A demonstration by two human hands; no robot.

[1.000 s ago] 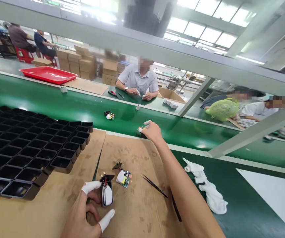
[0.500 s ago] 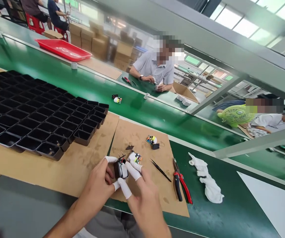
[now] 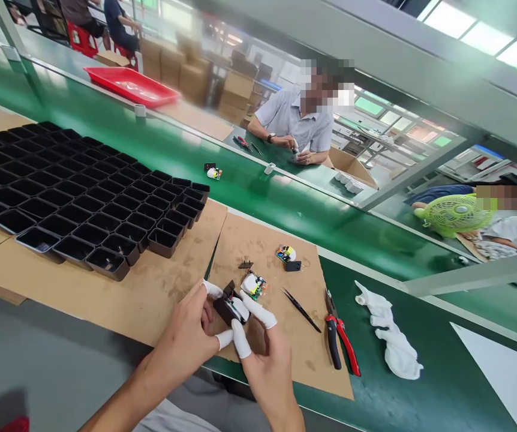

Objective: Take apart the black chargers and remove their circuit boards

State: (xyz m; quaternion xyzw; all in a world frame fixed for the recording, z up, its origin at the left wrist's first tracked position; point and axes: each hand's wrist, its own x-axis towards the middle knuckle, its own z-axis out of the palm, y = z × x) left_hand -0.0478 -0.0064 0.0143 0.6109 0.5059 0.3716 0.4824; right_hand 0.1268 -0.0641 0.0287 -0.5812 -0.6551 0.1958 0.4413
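Right hand (image 3: 266, 361) has joined left hand (image 3: 190, 324), both half-curled, gripping black case (image 3: 228, 311).

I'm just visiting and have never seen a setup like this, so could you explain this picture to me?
There is no machine here: you see a person's left hand and right hand, with white covers on some fingertips. The camera sits on that person's head, looking forward and down. Both hands hold a small black case with a white part inside. On the cardboard lie two circuit boards, tweezers and pliers. Open black boxes stand in rows to the left; a white cloth lies to the right.
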